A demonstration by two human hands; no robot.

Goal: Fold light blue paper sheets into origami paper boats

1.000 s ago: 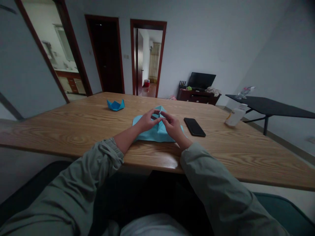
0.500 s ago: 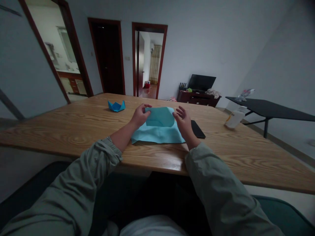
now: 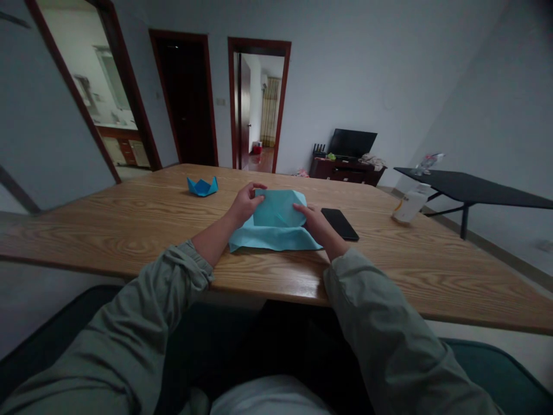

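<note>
Two hands fold a sheet of light blue paper [image 3: 276, 229] at the near edge of a wooden surface [image 3: 129, 222].

The paper lies flat in the middle of the surface with its far part lifted into a creased flap. The left hand [image 3: 243, 205] has its grip pinched on the flap's corner at ten o'clock, and the right hand [image 3: 318, 225] has its grip closed on the flap's edge at three o'clock. A small, darker blue folded paper boat [image 3: 202, 185] sits well apart at ten o'clock of the sheet. A black phone [image 3: 340, 223] lies just beside the right hand at three o'clock, and a white bottle [image 3: 409, 203] stands farther out at two o'clock. Beyond the surface a black side table [image 3: 475, 188] stands at two o'clock. A dark television [image 3: 352, 143] on a low cabinet rests against the pale wall at one o'clock, and red-framed doorways [image 3: 259, 104] open at twelve.
</note>
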